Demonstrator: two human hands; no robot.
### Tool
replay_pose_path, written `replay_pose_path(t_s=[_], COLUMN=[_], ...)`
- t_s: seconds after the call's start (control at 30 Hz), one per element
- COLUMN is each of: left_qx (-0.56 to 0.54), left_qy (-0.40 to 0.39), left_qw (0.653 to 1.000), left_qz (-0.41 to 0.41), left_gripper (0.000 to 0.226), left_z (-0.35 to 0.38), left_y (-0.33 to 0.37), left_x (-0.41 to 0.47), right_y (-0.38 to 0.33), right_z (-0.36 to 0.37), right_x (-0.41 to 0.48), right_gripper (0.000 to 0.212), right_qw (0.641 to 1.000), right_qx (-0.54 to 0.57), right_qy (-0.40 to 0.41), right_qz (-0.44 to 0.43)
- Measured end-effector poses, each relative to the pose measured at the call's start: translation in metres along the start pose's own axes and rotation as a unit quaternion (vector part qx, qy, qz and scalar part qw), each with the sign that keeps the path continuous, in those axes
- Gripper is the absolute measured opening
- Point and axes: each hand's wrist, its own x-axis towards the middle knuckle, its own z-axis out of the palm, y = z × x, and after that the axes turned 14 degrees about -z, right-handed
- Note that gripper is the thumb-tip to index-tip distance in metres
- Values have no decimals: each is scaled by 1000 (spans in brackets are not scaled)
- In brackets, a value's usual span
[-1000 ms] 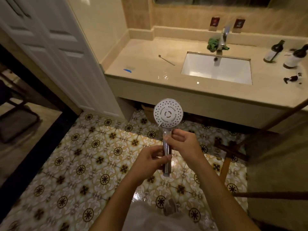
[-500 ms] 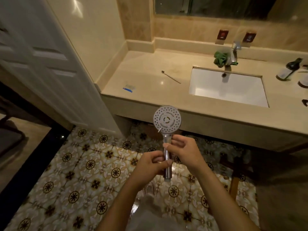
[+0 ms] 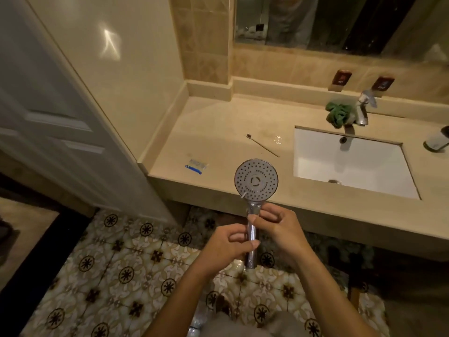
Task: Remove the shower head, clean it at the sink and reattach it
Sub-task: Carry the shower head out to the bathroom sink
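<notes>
Gripping the shower head (image 3: 255, 181) upright by its chrome handle w/ both hands, left hand (image 3: 228, 246) low, right hand (image 3: 279, 229) above, face toward camera, held in front of the counter (image 3: 218, 132) edge, left of sink (image 3: 352, 164).

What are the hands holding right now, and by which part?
Both hold the shower head by its chrome handle: the right hand just below the spray face, the left hand lower down.

pretty dim warm yellowish light, patterned floor tiles (image 3: 109, 263) with dark flower medallions, white panelled door (image 3: 48, 113) on the left, glossy cream wall (image 3: 136, 76) catching glare, beige vanity counter (image 3: 218, 122), mirror (image 3: 303, 20) above it
</notes>
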Motion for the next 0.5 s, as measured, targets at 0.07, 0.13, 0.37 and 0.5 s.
replay_pose_path(t_s=[0.07,0.13,0.37,0.5], left_qx=[-6,-21,-105,-152], left_qy=[-1,-10,24,48], left_qw=[1000,999,994,987], left_qz=[-10,-23,-32,-15], left_gripper=[19,19,24,26], left_z=[1,5,25,39], left_y=[7,16,61,88], left_x=[17,34,107,148], right_y=[1,2,9,11], right_z=[-5,-13,-51,-74], right_x=[16,32,100,147], right_gripper=[17,20,25,25], right_qw=[1000,999,994,987], right_qx=[8,32,79,129], right_qy=[12,28,14,12], right_qz=[10,27,71,90])
